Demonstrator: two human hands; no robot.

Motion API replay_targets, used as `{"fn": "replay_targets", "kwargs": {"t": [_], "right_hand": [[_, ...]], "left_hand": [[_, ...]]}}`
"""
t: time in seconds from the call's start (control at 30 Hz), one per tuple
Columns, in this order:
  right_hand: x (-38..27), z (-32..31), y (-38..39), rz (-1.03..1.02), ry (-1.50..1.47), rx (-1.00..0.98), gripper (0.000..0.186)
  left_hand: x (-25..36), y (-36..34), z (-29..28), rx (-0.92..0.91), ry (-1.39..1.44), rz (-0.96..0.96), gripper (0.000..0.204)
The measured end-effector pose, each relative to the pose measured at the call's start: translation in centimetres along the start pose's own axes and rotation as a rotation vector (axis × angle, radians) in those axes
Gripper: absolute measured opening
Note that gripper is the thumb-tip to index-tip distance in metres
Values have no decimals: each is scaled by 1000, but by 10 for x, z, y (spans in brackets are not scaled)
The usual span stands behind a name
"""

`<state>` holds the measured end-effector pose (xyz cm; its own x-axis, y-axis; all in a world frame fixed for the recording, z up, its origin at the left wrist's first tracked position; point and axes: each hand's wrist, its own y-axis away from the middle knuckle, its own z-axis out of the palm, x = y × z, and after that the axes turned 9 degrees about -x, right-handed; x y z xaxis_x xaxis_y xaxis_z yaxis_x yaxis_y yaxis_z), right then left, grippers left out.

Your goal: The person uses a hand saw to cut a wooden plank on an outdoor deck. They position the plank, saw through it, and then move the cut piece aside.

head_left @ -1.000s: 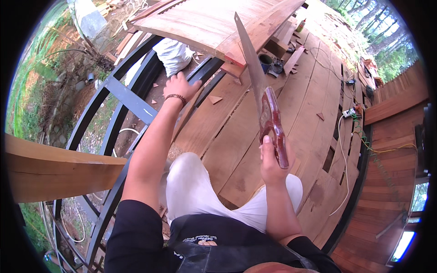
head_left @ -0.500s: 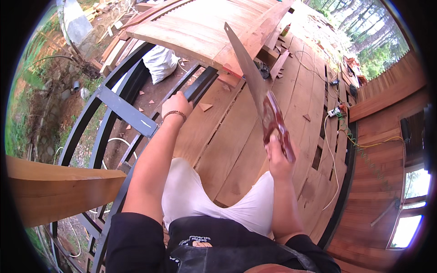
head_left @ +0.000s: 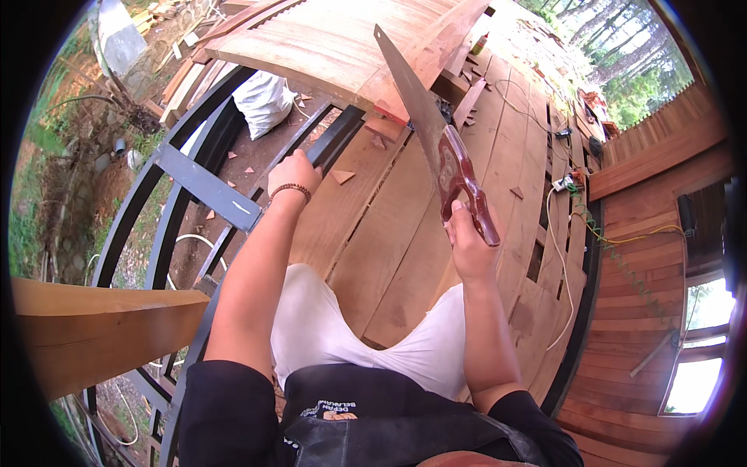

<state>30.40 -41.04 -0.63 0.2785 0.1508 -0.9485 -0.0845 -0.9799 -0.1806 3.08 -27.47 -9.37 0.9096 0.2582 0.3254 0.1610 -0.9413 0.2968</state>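
My right hand (head_left: 471, 241) is closed around the brown wooden handle of a hand saw (head_left: 426, 115). The saw is raised in front of me, its long grey blade slanting up and left. Behind the blade lies the near corner of a large wooden panel (head_left: 327, 58); I see no cut being made in it. My left hand (head_left: 294, 175), with a beaded bracelet at the wrist, grips a black metal bar (head_left: 336, 136) of the frame beside the deck. Its fingertips are hidden on the far side.
Beneath me runs a plank deck (head_left: 389, 241) with gaps and small wood offcuts (head_left: 342, 177). A white sack (head_left: 263, 105) lies beyond the black frame (head_left: 206, 191). On the left juts a thick timber (head_left: 117, 327). Cables and a power strip (head_left: 563, 183) lie by the right wooden wall (head_left: 622, 311).
My right hand has carried the saw a little up and away from me. My left hand keeps its place on the bar. The whole view has shifted slightly.
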Motion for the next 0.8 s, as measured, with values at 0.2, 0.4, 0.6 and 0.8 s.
{"fn": "replay_targets", "kwargs": {"t": [0.2,0.4,0.6,0.8], "right_hand": [[-17,-24,91,-47,-38,-36,18],[3,8,-22,1,62,24,14],[-5,-25,105,-46,19,-2,14],[3,18,-40,19,85,13,16]], "left_hand": [[-13,7,-9,23,-17,-83,47],[4,1,-1,-1,10,-6,46],[-19,6,-9,41,-19,-80,48],[3,6,-7,0,18,4,44]]}}
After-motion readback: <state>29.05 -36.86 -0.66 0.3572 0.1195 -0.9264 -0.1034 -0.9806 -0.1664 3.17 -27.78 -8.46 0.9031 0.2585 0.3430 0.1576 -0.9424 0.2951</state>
